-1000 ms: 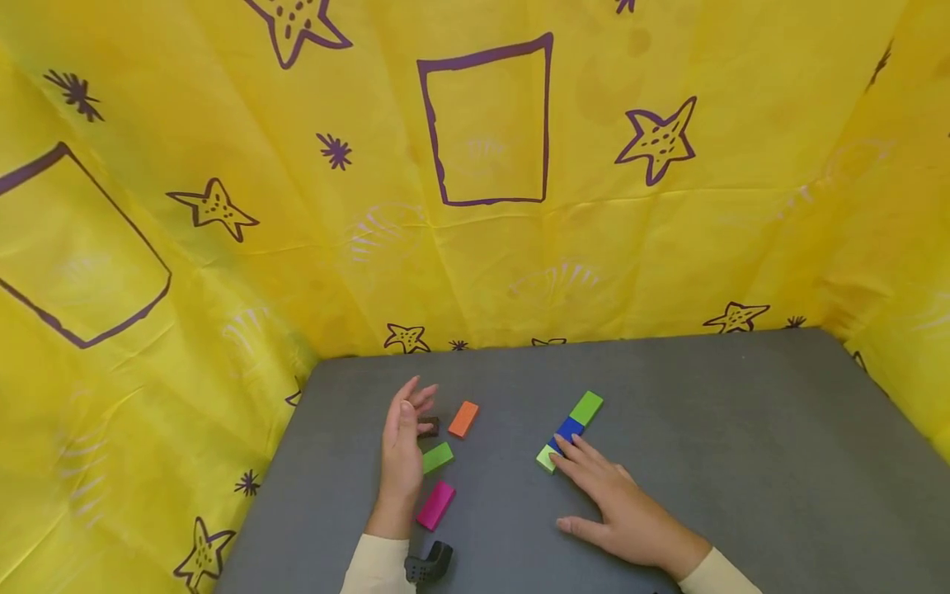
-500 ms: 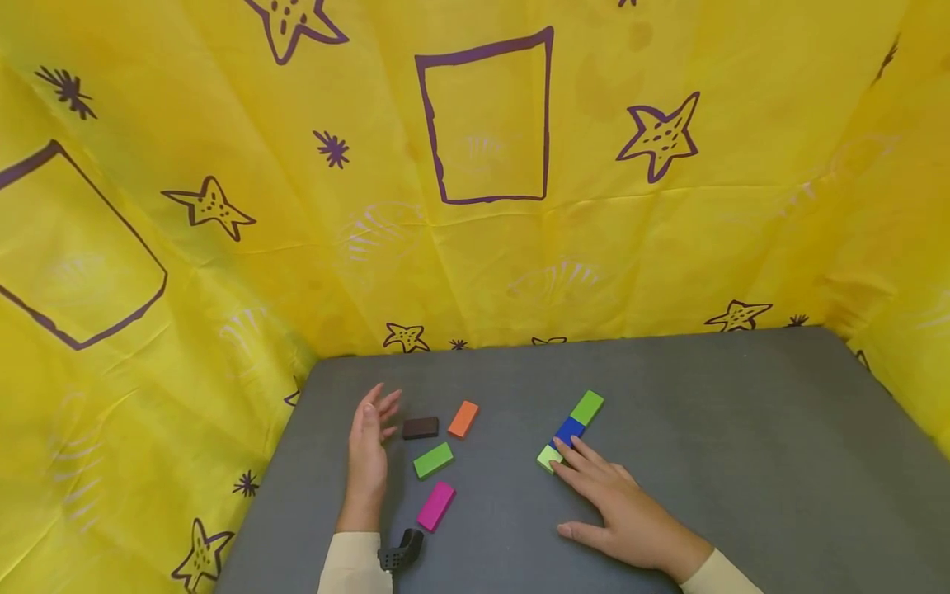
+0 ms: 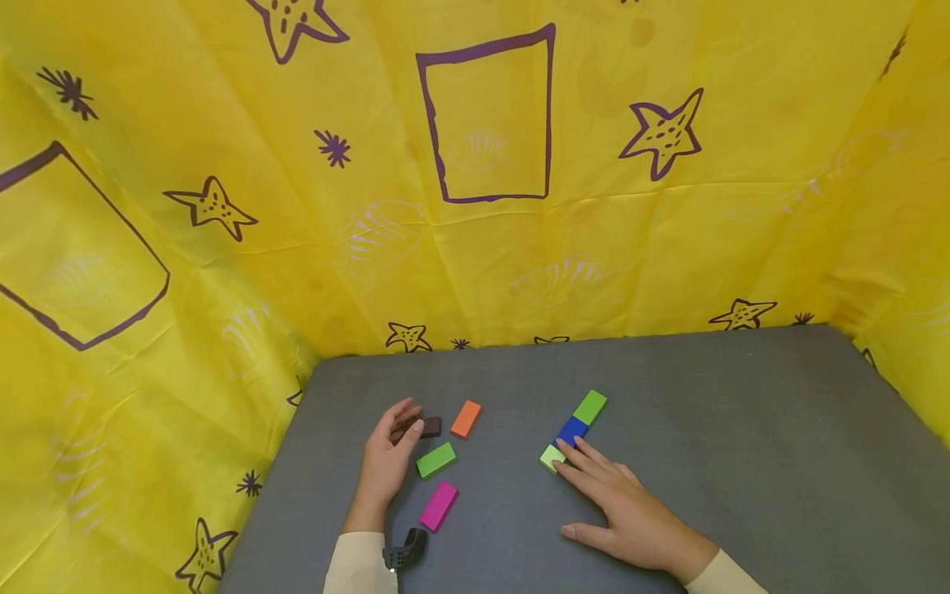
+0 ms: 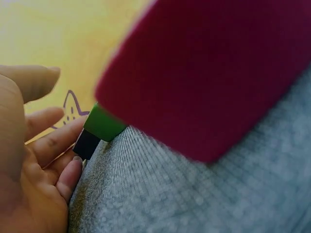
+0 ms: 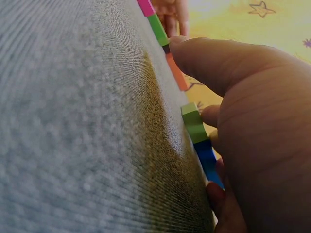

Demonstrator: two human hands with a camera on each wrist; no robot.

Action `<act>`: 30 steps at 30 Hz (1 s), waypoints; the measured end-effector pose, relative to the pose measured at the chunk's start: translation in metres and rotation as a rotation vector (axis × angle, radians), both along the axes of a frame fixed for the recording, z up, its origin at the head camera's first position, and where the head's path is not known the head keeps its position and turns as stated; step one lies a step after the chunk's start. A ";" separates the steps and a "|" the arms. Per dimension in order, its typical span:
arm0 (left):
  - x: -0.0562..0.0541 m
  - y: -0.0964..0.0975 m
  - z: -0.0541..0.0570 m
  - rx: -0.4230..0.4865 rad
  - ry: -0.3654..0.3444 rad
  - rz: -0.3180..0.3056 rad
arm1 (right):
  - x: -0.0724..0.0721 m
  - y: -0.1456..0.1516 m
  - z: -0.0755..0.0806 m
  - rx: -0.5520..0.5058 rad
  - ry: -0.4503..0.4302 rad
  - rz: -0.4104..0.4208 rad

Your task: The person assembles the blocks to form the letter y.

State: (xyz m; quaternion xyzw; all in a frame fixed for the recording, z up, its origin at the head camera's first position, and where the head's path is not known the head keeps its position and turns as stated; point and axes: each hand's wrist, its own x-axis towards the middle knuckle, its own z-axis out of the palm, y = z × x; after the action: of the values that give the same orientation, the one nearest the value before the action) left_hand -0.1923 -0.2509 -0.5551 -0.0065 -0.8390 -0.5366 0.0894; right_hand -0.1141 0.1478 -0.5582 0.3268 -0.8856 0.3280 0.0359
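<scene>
On the left of the table, my left hand (image 3: 386,454) hovers over the left end of a dark brown block (image 3: 431,426), its fingers partly hiding it. In the left wrist view the thumb stands apart from that block, while the fingertips are close beside it; contact is hard to tell. My right hand (image 3: 627,511) lies palm down with fingers extended, fingertips on a light green block (image 3: 552,457) and a blue block (image 3: 571,431). These two join a green block (image 3: 590,407) end to end in a slanted row.
Near the left hand lie an orange block (image 3: 466,419), another green block (image 3: 436,460) and a magenta block (image 3: 439,506). A black wrist device (image 3: 406,550) sits at the left cuff. A yellow patterned cloth (image 3: 482,272) surrounds the grey table (image 3: 742,429).
The left hand first moves left, uncovering the dark brown block, then comes back right and lowers over its left end. The right hand stays at the row of blocks.
</scene>
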 end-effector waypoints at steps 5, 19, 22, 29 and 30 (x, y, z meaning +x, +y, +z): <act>0.000 0.001 -0.001 -0.040 -0.003 -0.001 | 0.000 0.000 0.001 -0.005 -0.006 0.002; -0.002 0.003 -0.001 -0.217 -0.033 0.100 | -0.001 0.000 -0.001 -0.021 0.007 0.004; -0.001 0.001 -0.001 -0.216 -0.018 0.046 | -0.001 0.000 -0.001 -0.017 -0.024 0.005; 0.000 -0.002 -0.003 -0.201 0.031 -0.087 | -0.002 0.000 0.001 -0.010 -0.096 0.004; 0.000 -0.001 -0.003 -0.203 0.028 -0.090 | -0.002 0.000 0.001 -0.006 -0.098 0.005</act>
State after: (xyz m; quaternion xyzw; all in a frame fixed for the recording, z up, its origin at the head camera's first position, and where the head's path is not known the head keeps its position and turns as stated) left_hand -0.1926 -0.2523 -0.5585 -0.0607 -0.8866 -0.4523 0.0757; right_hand -0.1157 0.1479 -0.5572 0.3124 -0.8846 0.3463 -0.0073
